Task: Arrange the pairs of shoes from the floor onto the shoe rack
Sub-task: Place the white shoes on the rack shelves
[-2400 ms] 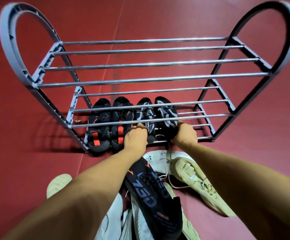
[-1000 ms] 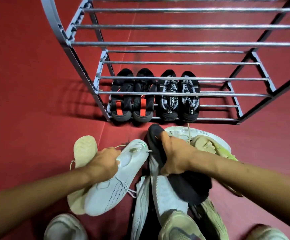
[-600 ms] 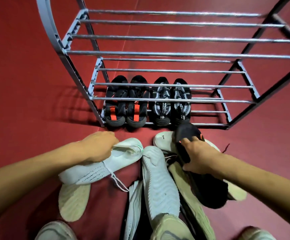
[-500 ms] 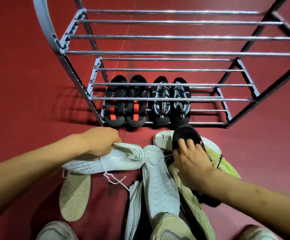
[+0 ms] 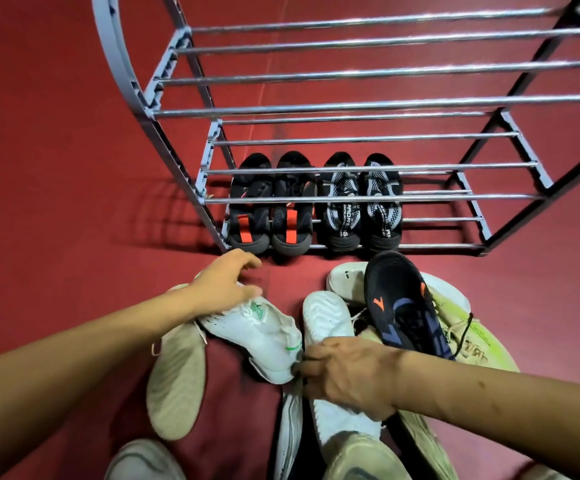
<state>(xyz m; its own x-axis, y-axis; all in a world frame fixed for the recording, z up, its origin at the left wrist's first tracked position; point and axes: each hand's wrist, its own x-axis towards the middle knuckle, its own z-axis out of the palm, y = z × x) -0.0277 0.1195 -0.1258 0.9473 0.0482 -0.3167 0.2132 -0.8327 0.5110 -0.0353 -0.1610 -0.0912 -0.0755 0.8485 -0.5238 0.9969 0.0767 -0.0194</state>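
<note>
while both hands grip a white sneaker (image 5: 260,336), racked shoes (image 5: 342,211) read "pro".

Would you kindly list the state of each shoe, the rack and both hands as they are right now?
Shoe rack: upright, upper tiers bare.
Black-orange pair: on bottom tier.
Black-grey pair: on bottom tier, beside it.
White sneaker: gripped by both hands.
Left hand: holds its upper end.
Right hand: pinches its lower end.
Dark sole-up shoe: lying on the floor pile.
</note>
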